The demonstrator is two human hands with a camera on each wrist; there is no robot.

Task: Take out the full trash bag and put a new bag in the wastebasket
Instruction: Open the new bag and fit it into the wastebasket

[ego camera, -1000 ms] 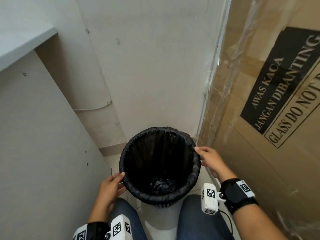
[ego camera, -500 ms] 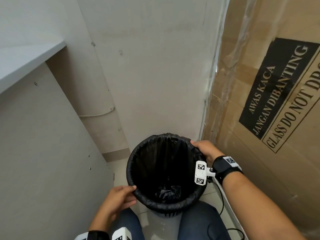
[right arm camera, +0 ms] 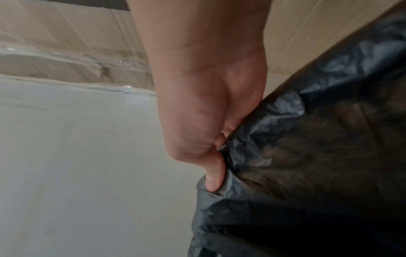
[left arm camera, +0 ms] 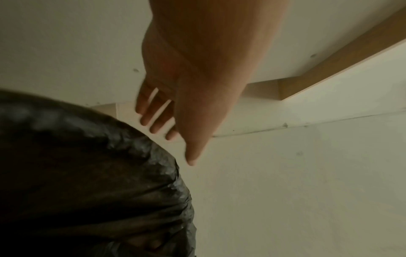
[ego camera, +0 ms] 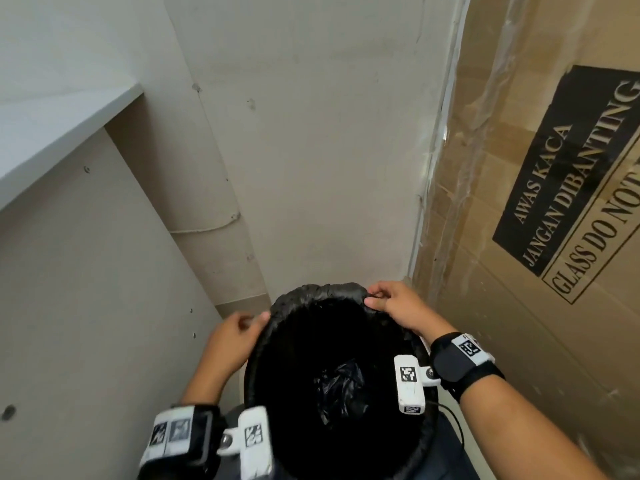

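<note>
A black trash bag (ego camera: 322, 289) lines the wastebasket, its edge rolled over the rim and hiding the basket itself. The bag's bottom (ego camera: 341, 379) lies crumpled deep inside. My right hand (ego camera: 372, 297) is at the far right of the rim and pinches the rolled plastic. In the right wrist view the thumb and curled fingers of that hand (right arm camera: 216, 156) dig into the bag's edge (right arm camera: 307, 156). My left hand (ego camera: 254, 320) is at the far left of the rim. In the left wrist view its fingers (left arm camera: 158, 118) are straight, just off the bag (left arm camera: 87, 173), holding nothing.
A tall cardboard box (ego camera: 519, 306) with a glass warning label stands close on the right. A white panel (ego camera: 86, 306) under a shelf (ego camera: 52, 126) closes in the left side. The wall (ego camera: 311, 150) behind carries a thin cable (ego camera: 207, 228). My knees flank the basket.
Both hands slid along the rim from the sides toward the far edge. The right hand went from resting on the rim to pinching the bag. The view has moved closer over the basket.
</note>
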